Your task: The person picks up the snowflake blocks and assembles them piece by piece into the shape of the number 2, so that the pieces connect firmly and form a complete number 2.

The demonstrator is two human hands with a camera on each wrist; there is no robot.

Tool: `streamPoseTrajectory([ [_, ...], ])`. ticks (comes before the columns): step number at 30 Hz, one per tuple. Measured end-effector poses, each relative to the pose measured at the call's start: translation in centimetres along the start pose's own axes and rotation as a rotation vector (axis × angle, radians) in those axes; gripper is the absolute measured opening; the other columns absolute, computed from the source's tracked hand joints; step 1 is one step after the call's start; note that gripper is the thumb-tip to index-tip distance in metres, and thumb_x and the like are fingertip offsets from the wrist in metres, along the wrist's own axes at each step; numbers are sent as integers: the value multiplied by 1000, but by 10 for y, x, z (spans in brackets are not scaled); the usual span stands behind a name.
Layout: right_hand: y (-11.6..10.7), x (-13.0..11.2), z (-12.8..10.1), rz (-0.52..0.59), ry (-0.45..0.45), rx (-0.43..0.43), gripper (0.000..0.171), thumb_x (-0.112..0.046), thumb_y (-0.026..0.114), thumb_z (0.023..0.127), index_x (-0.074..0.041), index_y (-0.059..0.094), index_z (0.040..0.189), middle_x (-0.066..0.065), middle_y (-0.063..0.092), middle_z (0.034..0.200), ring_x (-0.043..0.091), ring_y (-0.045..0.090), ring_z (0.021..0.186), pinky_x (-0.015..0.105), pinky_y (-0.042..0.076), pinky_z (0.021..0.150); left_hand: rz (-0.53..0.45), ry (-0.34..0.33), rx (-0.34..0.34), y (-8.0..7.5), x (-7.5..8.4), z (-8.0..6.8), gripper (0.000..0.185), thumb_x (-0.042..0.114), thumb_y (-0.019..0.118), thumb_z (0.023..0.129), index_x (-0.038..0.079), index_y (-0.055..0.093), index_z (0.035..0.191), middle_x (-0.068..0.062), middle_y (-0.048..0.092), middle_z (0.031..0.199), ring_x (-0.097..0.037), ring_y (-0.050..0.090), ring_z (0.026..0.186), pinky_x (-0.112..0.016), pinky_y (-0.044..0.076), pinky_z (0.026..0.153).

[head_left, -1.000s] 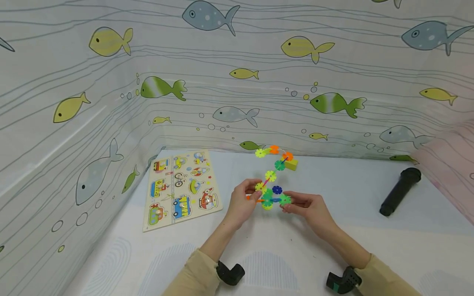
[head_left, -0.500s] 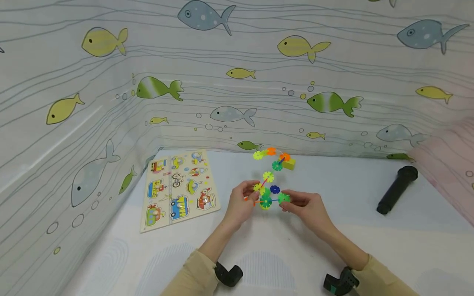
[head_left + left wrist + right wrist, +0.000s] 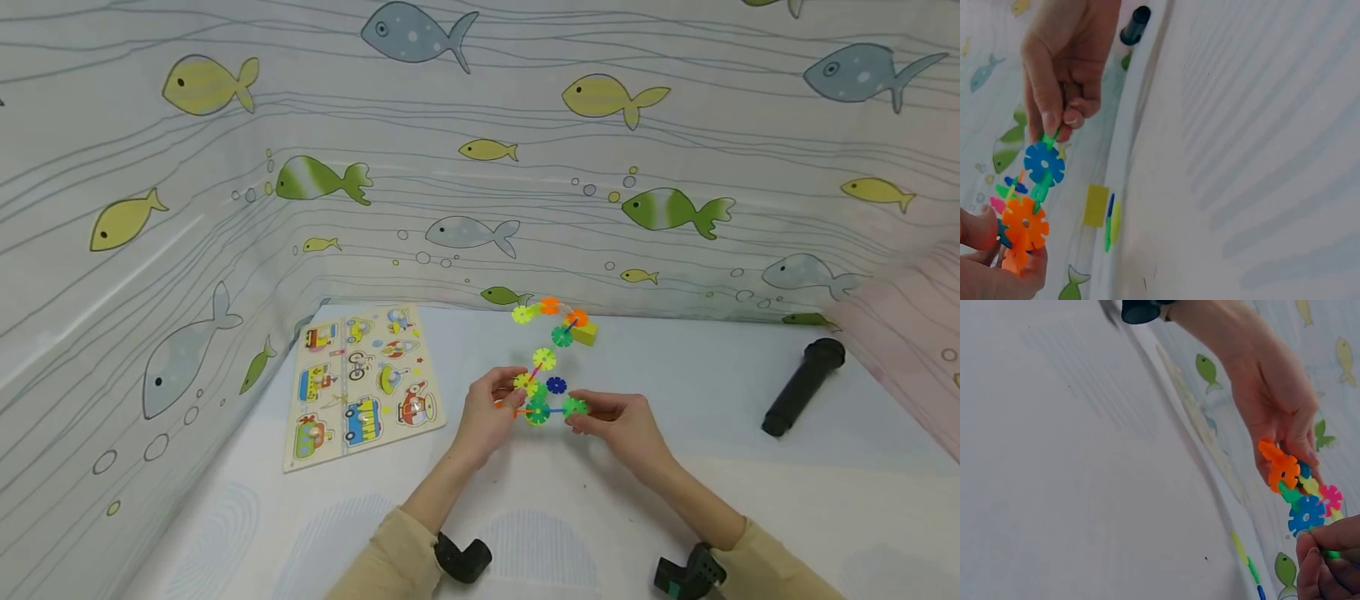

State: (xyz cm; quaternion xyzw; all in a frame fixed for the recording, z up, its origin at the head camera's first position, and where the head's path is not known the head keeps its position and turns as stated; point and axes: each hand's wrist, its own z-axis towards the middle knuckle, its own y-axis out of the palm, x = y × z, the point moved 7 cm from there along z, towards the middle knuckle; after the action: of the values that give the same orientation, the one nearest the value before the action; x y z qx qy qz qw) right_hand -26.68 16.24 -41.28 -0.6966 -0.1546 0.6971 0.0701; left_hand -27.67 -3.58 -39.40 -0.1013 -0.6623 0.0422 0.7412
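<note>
A chain of coloured snowflake discs (image 3: 546, 360) runs from my hands toward the back wall. My left hand (image 3: 516, 390) pinches its near end at an orange disc (image 3: 1284, 470), which the right wrist view shows between the fingers. My right hand (image 3: 576, 414) pinches a green disc (image 3: 575, 406) at the other side of that near end. A blue disc (image 3: 1044, 164) sits between the two hands. In the left wrist view my right hand (image 3: 1057, 128) is above and my left hand (image 3: 1019, 262) is at the bottom left.
A yellow block (image 3: 587, 332) lies by the chain's far end. A wooden vehicle puzzle board (image 3: 363, 383) lies to the left, and a black cylinder (image 3: 802, 387) to the right. Fish-patterned walls (image 3: 480, 167) close in the white surface (image 3: 570, 517) on the left, at the back and on the right.
The near discs have turned a little between my fingers and sit closer together. Both hands keep their hold and have hardly shifted.
</note>
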Motion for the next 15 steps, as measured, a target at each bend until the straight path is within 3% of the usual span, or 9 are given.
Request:
streamPoseTrajectory([
  [15, 6, 2, 0, -17, -4, -55, 42, -18, 72, 92, -4, 64, 131, 10, 77, 98, 18, 70, 85, 30, 57, 78, -2, 3, -48, 1, 5, 0, 31, 3, 57, 99, 3, 62, 130, -13, 64, 113, -22, 62, 102, -23, 54, 81],
])
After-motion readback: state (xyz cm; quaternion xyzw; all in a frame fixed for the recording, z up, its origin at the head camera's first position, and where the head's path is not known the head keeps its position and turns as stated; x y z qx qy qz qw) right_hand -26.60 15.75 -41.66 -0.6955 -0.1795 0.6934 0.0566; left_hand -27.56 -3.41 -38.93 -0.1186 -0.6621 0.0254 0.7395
